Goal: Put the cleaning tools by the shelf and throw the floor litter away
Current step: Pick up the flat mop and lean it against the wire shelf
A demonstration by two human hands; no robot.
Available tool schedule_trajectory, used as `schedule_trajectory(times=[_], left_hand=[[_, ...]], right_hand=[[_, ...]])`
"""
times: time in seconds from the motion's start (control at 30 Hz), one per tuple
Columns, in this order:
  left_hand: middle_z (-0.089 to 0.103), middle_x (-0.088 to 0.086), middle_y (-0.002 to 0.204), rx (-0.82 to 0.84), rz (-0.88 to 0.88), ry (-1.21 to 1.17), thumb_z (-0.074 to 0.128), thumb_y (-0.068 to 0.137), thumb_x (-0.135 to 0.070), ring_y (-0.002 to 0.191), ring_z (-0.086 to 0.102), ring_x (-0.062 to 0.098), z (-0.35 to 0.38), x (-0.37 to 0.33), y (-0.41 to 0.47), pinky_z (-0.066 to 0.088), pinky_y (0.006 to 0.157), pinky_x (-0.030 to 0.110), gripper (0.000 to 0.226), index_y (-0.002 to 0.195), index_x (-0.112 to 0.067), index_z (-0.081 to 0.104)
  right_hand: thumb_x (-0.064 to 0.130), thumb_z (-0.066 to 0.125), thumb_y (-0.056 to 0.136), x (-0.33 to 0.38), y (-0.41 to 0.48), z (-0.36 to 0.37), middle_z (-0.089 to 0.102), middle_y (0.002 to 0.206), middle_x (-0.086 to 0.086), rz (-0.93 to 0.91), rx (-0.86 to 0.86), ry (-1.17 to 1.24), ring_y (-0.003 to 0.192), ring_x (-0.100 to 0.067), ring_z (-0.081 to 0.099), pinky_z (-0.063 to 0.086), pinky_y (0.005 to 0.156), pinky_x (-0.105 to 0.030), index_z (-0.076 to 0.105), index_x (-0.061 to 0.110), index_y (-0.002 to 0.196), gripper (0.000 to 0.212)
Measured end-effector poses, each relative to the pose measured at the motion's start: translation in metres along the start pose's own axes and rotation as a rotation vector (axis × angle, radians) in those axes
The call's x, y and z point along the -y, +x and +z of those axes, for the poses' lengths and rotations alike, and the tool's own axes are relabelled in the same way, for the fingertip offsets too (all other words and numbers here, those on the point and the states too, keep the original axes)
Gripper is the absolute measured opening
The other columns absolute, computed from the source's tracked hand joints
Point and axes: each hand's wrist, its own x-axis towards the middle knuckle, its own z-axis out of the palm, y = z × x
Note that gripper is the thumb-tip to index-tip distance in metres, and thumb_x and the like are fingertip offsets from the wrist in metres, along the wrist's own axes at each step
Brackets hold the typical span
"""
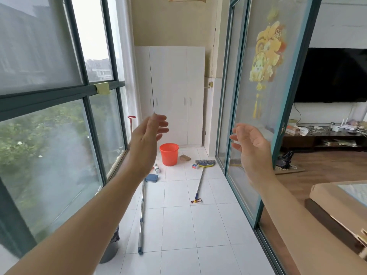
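Both of our hands are raised in front of us, palms turned toward each other and well apart. The left hand point(149, 135) has its fingers loosely curved and spread, and it holds and touches nothing. The right hand point(252, 143) is the same: fingers relaxed, a little bent, and bare.

Beyond them on the white tiled floor, the mop point(142, 211) lies lengthwise with its blue head toward the orange bucket point(169, 153). The broom point(201, 181) lies to the right of it, bristles toward the white cabinet point(174, 92) at the far end. A plastic bottle point(157, 168), a brown block point(185, 157) and a small carton point(195, 166) lie scattered near the bucket. A grey bin point(110, 253) stands under our left forearm.
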Motion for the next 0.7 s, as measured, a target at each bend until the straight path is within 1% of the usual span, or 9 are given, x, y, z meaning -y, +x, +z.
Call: schedule_trajectory(times=[0.1,0.2,0.3,0.4,0.47,0.57,0.63,0.7], left_hand=[[0.066,0.000,0.096,-0.005,0.000,0.009,0.039,0.088,-0.046,0.095,0.064,0.019,0.024,0.026,0.038,0.046,0.090,0.036,0.036,0.096,-0.021,0.064],[0.066,0.001,0.097,-0.010,-0.012,0.030,0.038,0.088,-0.045,0.095,0.064,0.019,0.039,0.050,0.069,0.046,0.089,0.034,0.036,0.096,-0.020,0.063],[0.065,0.003,0.098,-0.032,-0.028,0.034,0.038,0.090,-0.045,0.095,0.064,0.019,0.051,0.076,0.098,0.047,0.086,0.031,0.037,0.097,-0.019,0.063],[0.065,0.002,0.097,-0.038,-0.036,0.045,0.036,0.099,-0.039,0.095,0.064,0.019,0.064,0.106,0.129,0.047,0.086,0.031,0.033,0.097,-0.019,0.062],[0.065,0.002,0.097,-0.036,-0.036,0.058,0.035,0.101,-0.035,0.095,0.065,0.019,0.072,0.127,0.151,0.047,0.086,0.031,0.033,0.098,-0.018,0.062],[0.066,0.002,0.098,-0.028,-0.031,0.063,0.036,0.099,-0.040,0.096,0.065,0.020,0.084,0.163,0.191,0.049,0.088,0.033,0.037,0.102,-0.014,0.062],[0.067,0.001,0.097,-0.030,-0.023,0.047,0.037,0.092,-0.046,0.095,0.065,0.019,0.089,0.187,0.218,0.048,0.088,0.034,0.040,0.099,-0.017,0.063],[0.067,0.003,0.098,-0.039,-0.023,0.029,0.037,0.091,-0.046,0.095,0.065,0.019,0.095,0.212,0.252,0.048,0.090,0.036,0.039,0.099,-0.017,0.063]], right_hand=[[0.038,0.051,0.089,-0.026,0.047,-0.006,0.061,0.092,0.009,0.002,0.015,-0.005,0.091,-0.007,0.059,0.051,0.089,-0.028,0.060,0.026,0.096,0.017],[0.041,0.053,0.086,-0.051,0.083,-0.007,0.061,0.089,0.007,0.020,0.020,0.012,0.092,-0.012,0.058,0.050,0.090,-0.031,0.060,0.026,0.095,0.019],[0.031,0.053,0.092,-0.076,0.114,-0.008,0.058,0.083,0.006,0.038,0.025,0.021,0.086,-0.013,0.055,0.049,0.089,-0.034,0.060,0.024,0.093,0.010],[0.027,0.052,0.094,-0.102,0.147,-0.008,0.058,0.081,0.006,0.046,0.019,0.021,0.085,-0.014,0.054,0.048,0.091,-0.036,0.060,0.023,0.094,0.009],[0.027,0.053,0.094,-0.121,0.168,-0.007,0.057,0.081,0.007,0.045,0.016,0.021,0.085,-0.015,0.053,0.048,0.092,-0.038,0.060,0.023,0.093,0.008],[0.029,0.053,0.093,-0.157,0.210,-0.001,0.058,0.082,0.008,0.053,0.029,0.007,0.085,-0.015,0.054,0.049,0.093,-0.039,0.060,0.024,0.096,0.009],[0.029,0.053,0.093,-0.182,0.238,0.006,0.059,0.082,0.009,0.054,0.032,0.001,0.085,-0.013,0.054,0.049,0.092,-0.039,0.060,0.025,0.096,0.009],[0.027,0.054,0.093,-0.206,0.270,0.015,0.059,0.080,0.010,0.045,0.033,-0.004,0.083,-0.013,0.054,0.049,0.089,-0.037,0.060,0.025,0.094,0.007]])
